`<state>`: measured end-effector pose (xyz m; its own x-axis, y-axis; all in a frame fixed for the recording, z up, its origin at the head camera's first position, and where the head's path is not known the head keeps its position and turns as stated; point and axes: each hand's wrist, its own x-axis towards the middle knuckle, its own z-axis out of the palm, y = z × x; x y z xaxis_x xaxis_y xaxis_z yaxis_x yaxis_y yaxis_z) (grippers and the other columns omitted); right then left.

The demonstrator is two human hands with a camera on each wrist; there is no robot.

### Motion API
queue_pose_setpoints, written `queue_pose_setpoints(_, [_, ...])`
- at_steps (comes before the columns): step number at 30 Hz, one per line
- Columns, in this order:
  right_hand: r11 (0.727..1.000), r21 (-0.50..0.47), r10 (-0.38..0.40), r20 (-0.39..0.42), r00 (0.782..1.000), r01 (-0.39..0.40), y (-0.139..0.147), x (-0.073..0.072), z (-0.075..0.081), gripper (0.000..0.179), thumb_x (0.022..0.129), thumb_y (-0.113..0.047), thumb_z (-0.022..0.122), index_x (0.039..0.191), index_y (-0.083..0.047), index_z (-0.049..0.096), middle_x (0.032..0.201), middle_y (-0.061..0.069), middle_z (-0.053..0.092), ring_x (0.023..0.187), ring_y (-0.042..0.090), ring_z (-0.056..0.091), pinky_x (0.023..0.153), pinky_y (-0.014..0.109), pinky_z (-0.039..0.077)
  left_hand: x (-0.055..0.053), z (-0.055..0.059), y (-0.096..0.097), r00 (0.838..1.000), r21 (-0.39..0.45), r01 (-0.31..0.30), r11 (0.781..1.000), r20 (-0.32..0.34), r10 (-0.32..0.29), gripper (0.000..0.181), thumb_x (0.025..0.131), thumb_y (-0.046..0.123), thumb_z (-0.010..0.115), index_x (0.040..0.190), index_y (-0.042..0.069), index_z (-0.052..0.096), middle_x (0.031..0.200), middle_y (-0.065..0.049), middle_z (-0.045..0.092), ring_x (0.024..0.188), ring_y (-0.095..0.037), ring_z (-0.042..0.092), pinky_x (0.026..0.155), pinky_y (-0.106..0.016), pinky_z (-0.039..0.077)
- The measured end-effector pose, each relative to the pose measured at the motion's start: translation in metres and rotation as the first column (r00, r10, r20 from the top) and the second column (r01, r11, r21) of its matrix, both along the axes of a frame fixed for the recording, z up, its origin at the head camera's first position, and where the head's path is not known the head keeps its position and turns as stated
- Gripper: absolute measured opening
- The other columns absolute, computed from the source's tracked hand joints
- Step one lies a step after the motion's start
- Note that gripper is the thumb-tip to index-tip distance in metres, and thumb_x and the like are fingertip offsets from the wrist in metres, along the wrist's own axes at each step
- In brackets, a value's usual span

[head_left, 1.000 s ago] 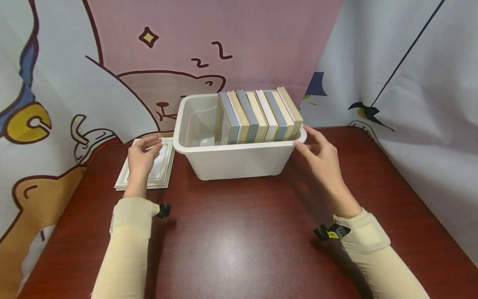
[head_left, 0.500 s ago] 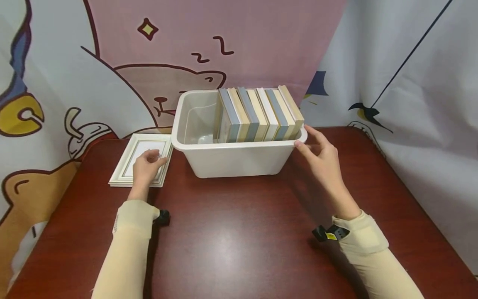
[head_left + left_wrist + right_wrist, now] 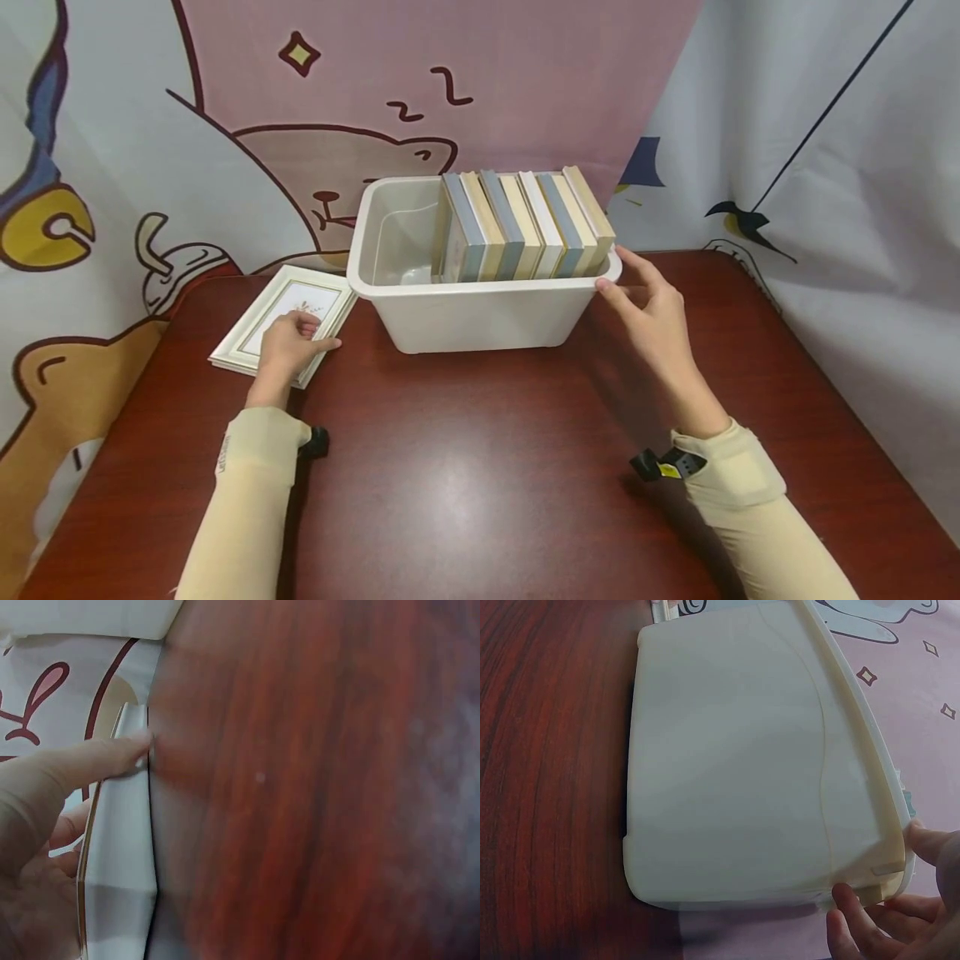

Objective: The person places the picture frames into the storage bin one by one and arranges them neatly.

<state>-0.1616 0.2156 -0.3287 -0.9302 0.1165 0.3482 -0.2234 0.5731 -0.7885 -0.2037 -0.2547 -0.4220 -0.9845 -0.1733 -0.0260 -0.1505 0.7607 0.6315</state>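
Note:
A cream picture frame [image 3: 288, 302] with a white print lies face up on the table left of the bin. My left hand [image 3: 285, 346] grips its near right edge, fingers bent over the face. In the left wrist view the thumb [image 3: 97, 759] reaches across the frame's white side [image 3: 121, 840]. With thumb in front and fingers behind, my right hand [image 3: 651, 321] pinches the right end of a white plastic bin's rim [image 3: 480, 290]. Inside the bin's right part stand several slim, book-like pieces [image 3: 525, 229] in grey, cream and white. The right wrist view shows the bin's end wall [image 3: 727, 765].
The bin stands at the back of a dark red wooden table [image 3: 450, 467]. Printed cloth [image 3: 555, 92] with cartoon figures hangs behind and on both sides. The bin's left part [image 3: 408, 242] shows its bare inner wall and floor.
My left hand has come down and nearer onto the frame, its thumb now at the edge. The frame has turned clockwise. My right hand stays at the bin's rim.

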Motion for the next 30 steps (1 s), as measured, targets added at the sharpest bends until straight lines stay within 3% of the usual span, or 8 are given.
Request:
queue_pose_setpoints(12, [1.0,-0.001,0.005,-0.003,1.0,-0.005,0.0,-0.001,0.001,0.055,0.094,-0.026,0.068,0.146,-0.02,0.052,0.108,0.023,0.073,0.076,-0.021,0.058,0.057,0.012,0.042,0.002,0.006,0.004,0.999,-0.152,-0.013,0.988,0.046,0.021,0.038,0.079,0.027,0.073,0.106,0.001,0.066,0.1,-0.017,0.067,0.093,-0.034,0.061,0.073,-0.042,0.047])
queue_pose_setpoints(16, [1.0,0.0,0.011,-0.004,1.0,-0.011,0.0,0.0,0.001,0.055,0.094,-0.026,0.068,0.146,-0.02,0.052,0.108,0.023,0.073,0.076,-0.02,0.058,0.056,0.013,0.041,0.007,0.01,0.0,0.997,-0.159,0.046,0.986,0.061,-0.037,0.037,0.08,0.025,0.075,0.106,0.0,0.066,0.099,-0.017,0.068,0.09,-0.033,0.061,0.071,-0.039,0.046])
queue_pose_setpoints(21, [1.0,-0.005,0.003,0.004,1.0,-0.003,-0.001,0.001,0.0,0.054,0.095,-0.031,0.067,0.146,-0.02,0.052,0.112,0.022,0.072,0.08,-0.018,0.06,0.06,0.012,0.043,0.012,0.011,-0.004,0.993,-0.142,0.111,0.984,0.048,-0.105,0.037,0.081,0.02,0.076,0.106,-0.004,0.063,0.1,-0.022,0.067,0.09,-0.033,0.06,0.077,-0.042,0.047])
queue_pose_setpoints(27, [1.0,-0.002,-0.002,0.002,1.0,0.002,0.0,0.001,-0.001,0.054,0.095,-0.033,0.066,0.146,-0.02,0.053,0.109,0.016,0.072,0.082,-0.016,0.061,0.061,0.012,0.044,0.018,0.016,0.004,0.997,-0.244,0.064,0.968,0.053,-0.052,0.04,0.081,0.024,0.08,0.109,0.0,0.066,0.096,-0.018,0.066,0.089,-0.036,0.061,0.073,-0.049,0.049])
queue_pose_setpoints(30, [1.0,-0.006,-0.002,-0.001,1.0,0.002,-0.001,0.0,0.0,0.053,0.095,-0.032,0.067,0.145,-0.022,0.053,0.102,0.004,0.073,0.081,-0.017,0.061,0.061,0.013,0.044,0.019,0.018,0.005,0.998,-0.28,0.051,0.959,0.057,-0.037,0.035,0.08,0.025,0.078,0.104,0.002,0.067,0.093,-0.017,0.066,0.086,-0.037,0.061,0.068,-0.048,0.048])
